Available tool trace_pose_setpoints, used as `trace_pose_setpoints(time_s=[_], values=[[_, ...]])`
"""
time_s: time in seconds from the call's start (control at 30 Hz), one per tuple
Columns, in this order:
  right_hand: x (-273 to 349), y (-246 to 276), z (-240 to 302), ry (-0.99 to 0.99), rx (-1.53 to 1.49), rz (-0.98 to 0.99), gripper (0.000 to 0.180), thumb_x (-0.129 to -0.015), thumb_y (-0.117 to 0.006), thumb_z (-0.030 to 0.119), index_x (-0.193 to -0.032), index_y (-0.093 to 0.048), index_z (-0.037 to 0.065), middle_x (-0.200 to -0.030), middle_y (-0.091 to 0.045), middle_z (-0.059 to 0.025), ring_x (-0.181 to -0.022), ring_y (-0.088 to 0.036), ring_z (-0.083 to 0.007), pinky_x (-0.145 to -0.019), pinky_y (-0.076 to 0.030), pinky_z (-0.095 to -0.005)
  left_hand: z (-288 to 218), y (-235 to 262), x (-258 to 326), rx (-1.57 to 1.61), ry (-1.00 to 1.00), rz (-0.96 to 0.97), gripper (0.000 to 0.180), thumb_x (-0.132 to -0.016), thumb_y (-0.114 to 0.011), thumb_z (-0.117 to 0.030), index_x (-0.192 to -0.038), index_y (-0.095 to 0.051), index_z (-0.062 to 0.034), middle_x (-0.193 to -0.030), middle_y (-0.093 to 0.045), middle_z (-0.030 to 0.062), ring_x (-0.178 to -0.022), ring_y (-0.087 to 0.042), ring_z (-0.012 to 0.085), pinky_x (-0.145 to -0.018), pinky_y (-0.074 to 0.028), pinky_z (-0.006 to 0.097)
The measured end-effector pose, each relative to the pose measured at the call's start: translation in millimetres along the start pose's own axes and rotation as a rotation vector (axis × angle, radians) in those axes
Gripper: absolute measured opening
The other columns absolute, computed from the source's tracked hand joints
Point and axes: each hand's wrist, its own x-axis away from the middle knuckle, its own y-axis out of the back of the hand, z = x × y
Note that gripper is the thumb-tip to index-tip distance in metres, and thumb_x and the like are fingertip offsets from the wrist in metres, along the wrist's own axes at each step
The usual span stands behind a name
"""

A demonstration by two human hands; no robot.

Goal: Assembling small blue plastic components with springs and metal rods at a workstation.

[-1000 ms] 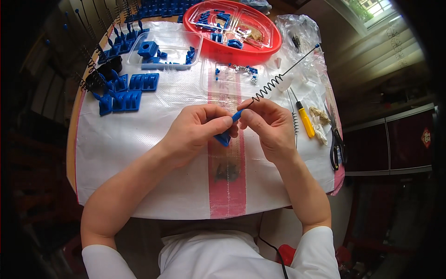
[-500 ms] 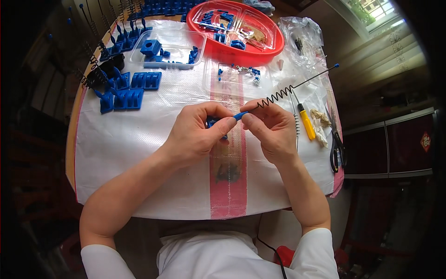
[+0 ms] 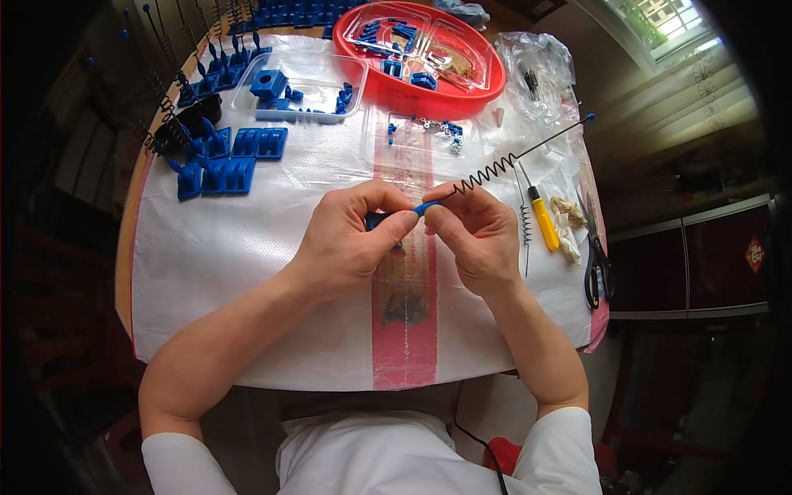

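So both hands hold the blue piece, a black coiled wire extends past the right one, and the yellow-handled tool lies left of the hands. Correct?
Not quite: the head view shows the yellow-handled tool to the right of the hands, not left. The rest stands: left hand and right hand hold the blue piece, and a black coiled wire extends past the latter.

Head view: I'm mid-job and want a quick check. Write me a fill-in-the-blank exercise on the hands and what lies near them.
1. The left hand and right hand hold a slender plastic stem coloured ____.
2. The black coiled wire slants up toward the picture's ____.
3. The slim-shafted tool has a ____ handle.
4. Farther right lie black-handled ____.

Missing words: blue; right; yellow; scissors.
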Motion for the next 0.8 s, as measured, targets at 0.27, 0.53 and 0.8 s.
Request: trace_pose_setpoints(time_s=[0.27, 0.53, 0.8], values=[[-0.5, -1.4, -1.4, 0.013, 0.02, 0.022, 0.017, -0.089, -0.066, 0.0, -0.106, -0.065, 0.0, -0.092, -0.067, -0.004, -0.081, -0.061, -0.0087, -0.075, -0.05, -0.0247, 0.9, 0.3, 0.6, -0.003, 0.02, -0.01, 0.013, -0.093, -0.065, -0.012, -0.1, -0.068, -0.0015, -0.093, -0.064, -0.001, -0.083, -0.056, 0.0051, -0.073, -0.048, 0.022], [-6.2, -1.4, 8.1, 0.0, -0.094, 0.066, 0.016, -0.091, -0.068, 0.007, -0.104, -0.066, -0.002, -0.089, -0.068, -0.0047, -0.083, -0.062, -0.0091, -0.076, -0.051, -0.0254, -5.5, 2.4, -0.1, 0.211, 0.07, 0.07, 0.02, -0.093, -0.065, -0.018, -0.104, -0.068, -0.0003, -0.093, -0.068, 0.005, -0.084, -0.063, 0.0094, -0.076, -0.051, 0.025], [-6.1, 7.0, 9.4, -0.109, -0.183, 0.044, 0.023, -0.093, -0.066, 0.019, -0.101, -0.069, -0.002, -0.085, -0.068, -0.003, -0.073, -0.058, -0.007, -0.067, -0.048, -0.0234, -10.4, 4.9, -0.7, 0.377, 0.265, 0.247, 0.03, -0.095, -0.063, -0.023, -0.109, -0.064, 0.0037, -0.097, -0.069, 0.0121, -0.09, -0.069, 0.02, -0.081, -0.055, 0.032]])
